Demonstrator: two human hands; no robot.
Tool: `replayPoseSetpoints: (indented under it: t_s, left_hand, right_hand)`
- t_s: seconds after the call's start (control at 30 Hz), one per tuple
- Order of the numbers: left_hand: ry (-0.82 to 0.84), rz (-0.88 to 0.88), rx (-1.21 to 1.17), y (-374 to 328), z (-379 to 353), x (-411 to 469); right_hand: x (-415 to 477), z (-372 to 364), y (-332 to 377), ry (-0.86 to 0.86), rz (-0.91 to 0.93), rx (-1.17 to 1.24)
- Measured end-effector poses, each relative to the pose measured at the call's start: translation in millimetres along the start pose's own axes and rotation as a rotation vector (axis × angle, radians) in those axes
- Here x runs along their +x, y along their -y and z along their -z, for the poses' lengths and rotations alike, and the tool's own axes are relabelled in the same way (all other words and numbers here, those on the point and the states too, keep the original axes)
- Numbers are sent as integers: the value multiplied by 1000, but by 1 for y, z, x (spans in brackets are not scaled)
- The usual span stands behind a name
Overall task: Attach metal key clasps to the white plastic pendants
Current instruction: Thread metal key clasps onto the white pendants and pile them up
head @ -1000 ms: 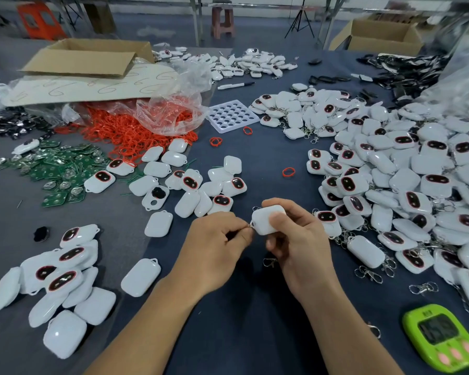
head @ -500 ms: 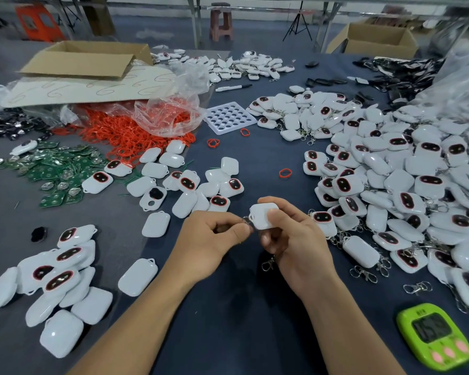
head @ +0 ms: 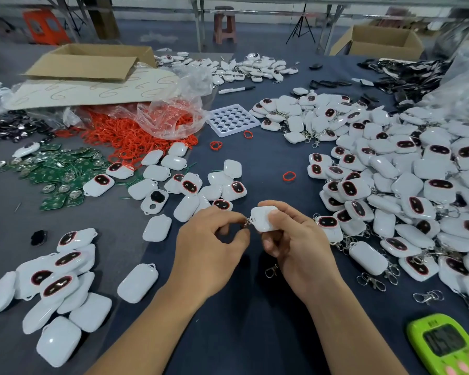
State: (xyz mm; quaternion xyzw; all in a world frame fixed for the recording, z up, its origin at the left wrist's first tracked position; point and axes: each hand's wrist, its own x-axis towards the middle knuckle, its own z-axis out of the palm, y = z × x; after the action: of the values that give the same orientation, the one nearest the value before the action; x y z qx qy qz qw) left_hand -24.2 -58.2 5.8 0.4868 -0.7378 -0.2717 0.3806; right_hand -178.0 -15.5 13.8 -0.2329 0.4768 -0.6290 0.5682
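Note:
My right hand grips a white plastic pendant above the dark table, its blank back facing me. My left hand pinches a small metal key clasp right at the pendant's left corner loop. A clasp's hook hangs below my right hand. Loose clasps lie on the table to the right. Plain pendants lie at the lower left. A large heap of pendants with clasps fills the right side.
A green timer sits at the bottom right corner. Red rubber rings spill from a clear bag at the upper left, beside green circuit boards. A white tray with round holes and a cardboard box lie farther back.
Both hands stay together at the pendant. The left thumb and fingers have shifted slightly, and the clasp shows more plainly at the pendant's corner.

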Motion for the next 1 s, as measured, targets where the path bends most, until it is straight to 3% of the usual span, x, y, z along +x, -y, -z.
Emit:
replayPoseSetpoints:
  t_s: [0.27, 0.53, 0.67, 0.9, 1.0]
  left_hand:
    - [-76, 8, 102, -4, -2, -6]
    - [40, 70, -208, 1, 4, -2]
    - [6, 33, -108, 4, 0, -3]
    - [-3, -273, 293, 4, -6, -7]
    - [-46, -279, 365, 3, -7, -7]
  right_hand:
    - [2, 1, -1, -7, -5, -8]
    - [3, 2, -5, 9, 16, -58]
    - [1, 1, -7, 5, 58, -96]
    - [-3, 0, -9, -48, 123, -142]
    - [-2, -1, -9, -44, 136, -167]
